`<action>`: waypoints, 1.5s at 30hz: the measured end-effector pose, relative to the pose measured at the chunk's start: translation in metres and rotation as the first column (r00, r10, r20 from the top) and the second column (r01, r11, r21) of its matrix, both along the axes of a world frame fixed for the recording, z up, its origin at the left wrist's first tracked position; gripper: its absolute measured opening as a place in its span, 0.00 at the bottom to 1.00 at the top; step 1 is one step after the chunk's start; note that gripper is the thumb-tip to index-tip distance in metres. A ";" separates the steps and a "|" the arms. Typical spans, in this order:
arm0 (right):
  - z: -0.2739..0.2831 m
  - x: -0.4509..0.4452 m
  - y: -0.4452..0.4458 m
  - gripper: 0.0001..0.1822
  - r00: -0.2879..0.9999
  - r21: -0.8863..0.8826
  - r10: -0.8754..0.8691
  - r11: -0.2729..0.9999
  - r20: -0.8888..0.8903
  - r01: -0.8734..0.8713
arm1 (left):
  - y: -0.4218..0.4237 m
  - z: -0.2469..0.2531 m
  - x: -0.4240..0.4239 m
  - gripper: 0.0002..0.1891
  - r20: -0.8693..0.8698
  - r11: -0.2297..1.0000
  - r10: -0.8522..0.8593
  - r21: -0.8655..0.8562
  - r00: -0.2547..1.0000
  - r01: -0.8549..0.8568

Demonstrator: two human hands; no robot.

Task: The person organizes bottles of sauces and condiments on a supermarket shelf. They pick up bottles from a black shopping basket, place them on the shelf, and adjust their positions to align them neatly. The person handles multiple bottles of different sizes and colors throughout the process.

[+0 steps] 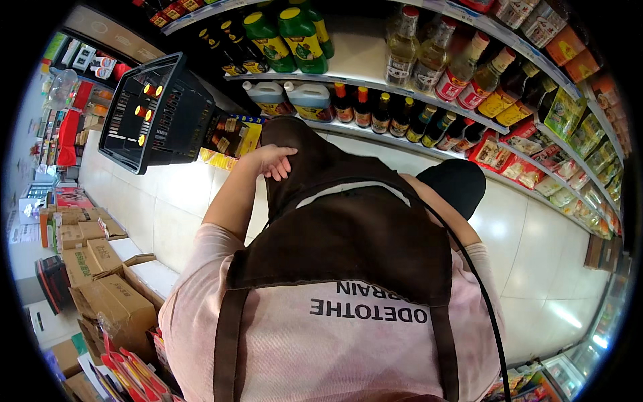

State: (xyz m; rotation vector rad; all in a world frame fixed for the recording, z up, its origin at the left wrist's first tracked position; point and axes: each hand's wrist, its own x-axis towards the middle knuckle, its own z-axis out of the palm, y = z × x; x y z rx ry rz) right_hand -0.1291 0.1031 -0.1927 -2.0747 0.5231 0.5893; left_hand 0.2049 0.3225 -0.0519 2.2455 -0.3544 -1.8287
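Note:
My left hand (274,162) is held over the dark brown apron (341,231) near my left knee, its fingers loosely curled and apart, with nothing in them. My right forearm (444,213) reaches down behind the apron, which hides my right hand. Ahead and to the left stands a black plastic shopping basket (173,115); yellow and red bottle caps (143,113) show inside it. Between basket and knee is a yellow printed carton (247,138) with dark labelled bottles (226,133). On the lower shelf before me, dark sauce bottles (382,114) stand in a row.
Two large jugs (307,102) stand left of the sauce bottles. Green bottles (301,42) and clear bottles (402,47) occupy the shelf above. Bagged goods (512,158) fill the right shelves. Cardboard boxes (110,301) line the left side. A black cable (482,281) hangs along my right side.

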 end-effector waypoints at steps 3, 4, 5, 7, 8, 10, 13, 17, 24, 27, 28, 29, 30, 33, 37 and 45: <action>-0.005 -0.012 0.004 0.13 0.999 0.002 0.021 1.000 -0.042 -0.021 | -0.004 -0.001 -0.003 0.28 -0.027 0.999 -0.041 0.016 0.999 0.042; -0.009 -0.017 0.006 0.13 0.998 0.009 0.024 1.000 -0.056 -0.023 | -0.005 -0.008 -0.003 0.29 -0.002 0.997 -0.071 0.035 0.998 0.071; -0.011 -0.022 0.006 0.13 0.997 0.013 0.024 1.000 -0.072 -0.023 | -0.007 -0.015 -0.001 0.31 0.027 0.995 -0.093 0.047 0.995 0.091; -0.009 -0.029 0.005 0.13 0.994 0.026 0.026 0.999 -0.106 -0.023 | -0.012 -0.009 0.003 0.33 0.011 0.988 -0.116 0.102 0.993 0.114; -0.013 -0.038 0.003 0.13 0.992 0.030 0.007 1.000 -0.125 -0.003 | -0.015 -0.010 0.008 0.33 0.003 0.986 -0.137 0.101 0.991 0.136; -0.017 -0.044 -0.004 0.13 0.986 0.039 0.006 0.999 -0.165 0.001 | -0.009 -0.008 0.010 0.34 0.016 0.985 -0.133 0.114 0.991 0.130; -0.016 -0.071 -0.010 0.13 0.965 0.077 -0.033 0.996 -0.259 0.055 | -0.006 0.003 0.016 0.35 0.075 0.979 -0.073 0.196 0.994 0.057; -0.020 -0.065 -0.027 0.12 0.936 0.098 -0.077 0.988 -0.343 0.117 | -0.009 0.009 0.052 0.33 0.101 0.961 -0.072 0.274 0.992 0.042; -0.035 -0.028 -0.022 0.12 0.931 0.118 -0.086 0.984 -0.355 0.136 | -0.022 -0.006 0.126 0.34 0.185 0.937 -0.169 0.335 0.968 0.100; -0.035 -0.012 -0.006 0.12 0.942 0.114 -0.095 0.984 -0.323 0.138 | -0.028 0.002 0.134 0.34 0.262 0.962 -0.188 0.244 0.947 0.124; -0.035 -0.007 0.003 0.12 0.946 0.110 -0.099 0.984 -0.309 0.139 | -0.026 0.008 0.135 0.34 0.282 0.971 -0.182 0.205 0.942 0.126; -0.036 0.001 0.013 0.12 0.952 0.107 -0.098 0.985 -0.291 0.134 | -0.022 0.010 0.136 0.34 0.300 0.978 -0.173 0.167 0.938 0.127; -0.035 0.011 0.022 0.12 0.958 0.104 -0.094 0.986 -0.272 0.126 | -0.013 0.007 0.137 0.34 0.301 0.985 -0.165 0.102 0.939 0.140; -0.036 0.042 0.047 0.11 0.974 0.082 -0.084 0.991 -0.211 0.103 | 0.003 0.002 0.134 0.35 0.284 0.989 -0.142 0.066 0.948 0.129; -0.030 0.092 0.064 0.11 0.984 0.056 -0.094 0.993 -0.149 0.103 | 0.027 -0.014 0.131 0.34 0.272 0.998 -0.047 -0.031 0.961 0.057; -0.010 0.112 0.086 0.11 0.982 0.005 -0.119 0.993 -0.144 0.121 | 0.053 -0.013 0.132 0.34 0.282 0.994 -0.051 -0.078 0.958 0.076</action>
